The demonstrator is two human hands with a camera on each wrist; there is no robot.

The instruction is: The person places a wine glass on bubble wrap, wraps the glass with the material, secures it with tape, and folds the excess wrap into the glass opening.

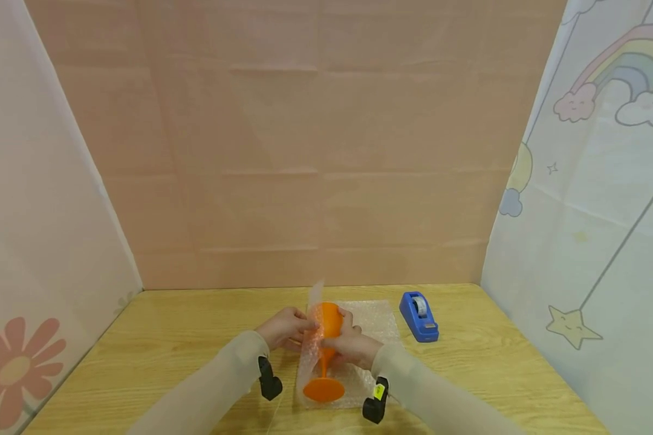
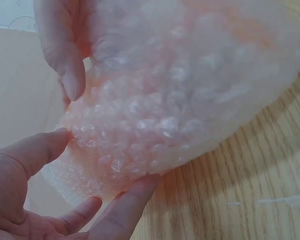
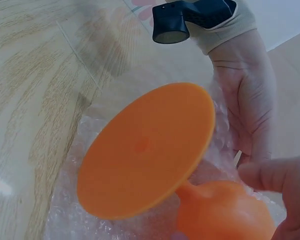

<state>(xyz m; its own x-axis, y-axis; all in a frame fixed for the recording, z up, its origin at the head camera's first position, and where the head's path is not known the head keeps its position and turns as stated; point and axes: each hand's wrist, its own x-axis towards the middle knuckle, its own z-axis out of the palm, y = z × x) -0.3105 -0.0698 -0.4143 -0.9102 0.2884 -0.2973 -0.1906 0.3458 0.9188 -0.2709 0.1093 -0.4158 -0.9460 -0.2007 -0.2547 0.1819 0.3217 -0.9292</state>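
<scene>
Sleeves [image 1: 446, 389], foreground | orange cup [image 1: 333, 319] gripped by right hand [image 1: 356, 347], long axis directed away, foot [image 1: 323, 390] nearest | bubble wrap [image 1: 309, 350] pinched along cup's left side by left hand [image 1: 284, 328]

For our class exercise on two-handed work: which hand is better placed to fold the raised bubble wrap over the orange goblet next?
Probably the left hand: it holds the raised side of the bubble wrap, while the right hand is busy gripping the orange goblet.
</scene>
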